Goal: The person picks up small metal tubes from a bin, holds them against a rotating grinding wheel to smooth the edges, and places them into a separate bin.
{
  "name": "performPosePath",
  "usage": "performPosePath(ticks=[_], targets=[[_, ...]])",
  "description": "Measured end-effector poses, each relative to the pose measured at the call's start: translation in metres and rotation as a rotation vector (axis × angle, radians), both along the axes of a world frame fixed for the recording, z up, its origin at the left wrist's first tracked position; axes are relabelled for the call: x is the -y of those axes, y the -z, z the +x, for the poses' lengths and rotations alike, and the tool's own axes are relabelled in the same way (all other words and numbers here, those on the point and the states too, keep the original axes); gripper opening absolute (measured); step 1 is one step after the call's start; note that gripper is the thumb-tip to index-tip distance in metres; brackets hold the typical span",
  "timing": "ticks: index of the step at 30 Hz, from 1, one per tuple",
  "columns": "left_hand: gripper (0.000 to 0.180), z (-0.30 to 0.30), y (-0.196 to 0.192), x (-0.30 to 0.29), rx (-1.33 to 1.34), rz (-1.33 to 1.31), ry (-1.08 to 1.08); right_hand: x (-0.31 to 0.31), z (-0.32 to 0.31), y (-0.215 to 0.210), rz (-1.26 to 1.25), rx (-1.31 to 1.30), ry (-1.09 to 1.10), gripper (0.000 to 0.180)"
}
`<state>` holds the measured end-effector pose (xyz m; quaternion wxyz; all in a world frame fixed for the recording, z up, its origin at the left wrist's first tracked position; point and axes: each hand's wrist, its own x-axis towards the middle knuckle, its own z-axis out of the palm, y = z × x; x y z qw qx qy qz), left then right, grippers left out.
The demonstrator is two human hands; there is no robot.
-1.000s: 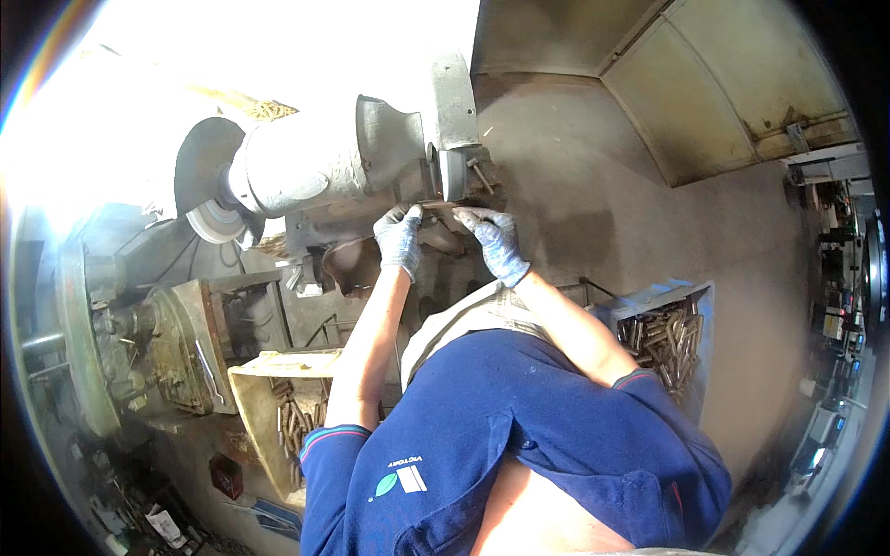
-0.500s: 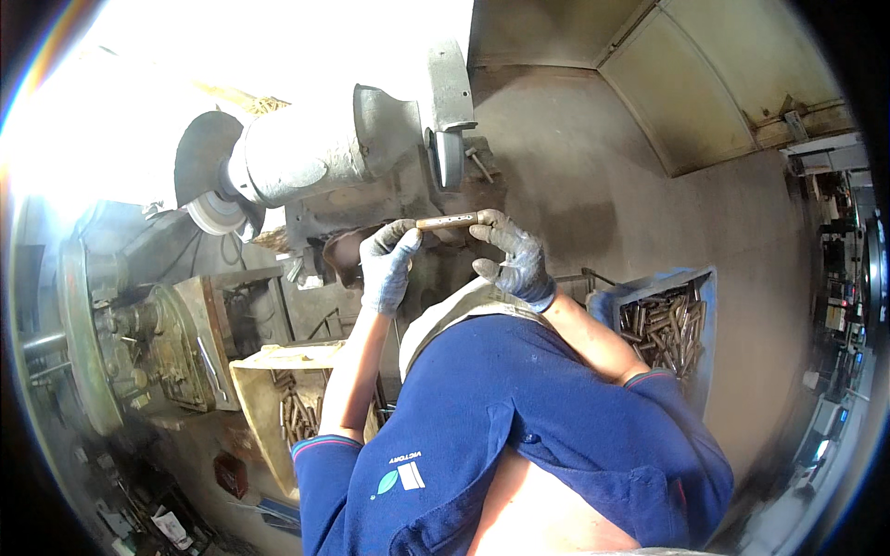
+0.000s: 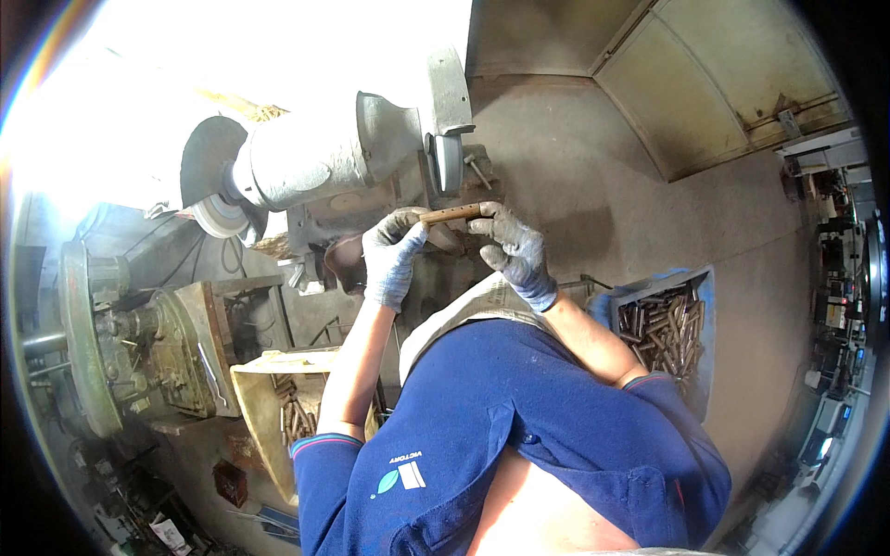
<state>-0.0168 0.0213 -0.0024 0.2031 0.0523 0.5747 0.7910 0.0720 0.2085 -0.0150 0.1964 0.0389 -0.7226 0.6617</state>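
A short brown metal bar [image 3: 451, 214] with a row of small holes spans the gap between my two gloved hands. My left hand [image 3: 393, 252] pinches its left end between thumb and fingers. At the right end, the fingers of my right hand [image 3: 515, 248] close on the bar, with the thumb held lower and apart from it. Just beyond the bar is the right grinding wheel [image 3: 448, 162] of a bench grinder [image 3: 311, 153]; the bar does not touch it. The grinder's other wheel [image 3: 221, 213] is at the left, partly behind a round guard.
A blue-edged bin [image 3: 709, 343] of similar metal pieces stands at my right. A pale wooden box [image 3: 269, 426] with more pieces is by my left arm. Farther left is a greenish machine [image 3: 88, 343]. A small hammer-shaped tool [image 3: 479, 170] lies beyond the right wheel.
The bar has tilted, its right end now higher than its left. Both hands have shifted slightly and keep their hold on it.
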Motion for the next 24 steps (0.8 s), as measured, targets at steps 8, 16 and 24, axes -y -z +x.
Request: performPosePath(ticks=[8,16,24], targets=[[0.01,-0.013,0.04,-0.008,0.048,-0.047,-0.022,-0.002,-0.01,0.018,-0.044,0.114,0.074,0.034],[0.012,-0.026,0.056,-0.047,0.062,-0.051,-0.038,-0.022,-0.026,0.044,0.017,0.23,0.181,0.025],[0.005,-0.042,0.068,-0.024,0.223,-0.047,-0.178,0.011,-0.044,0.054,-0.033,0.241,0.126,0.022]])
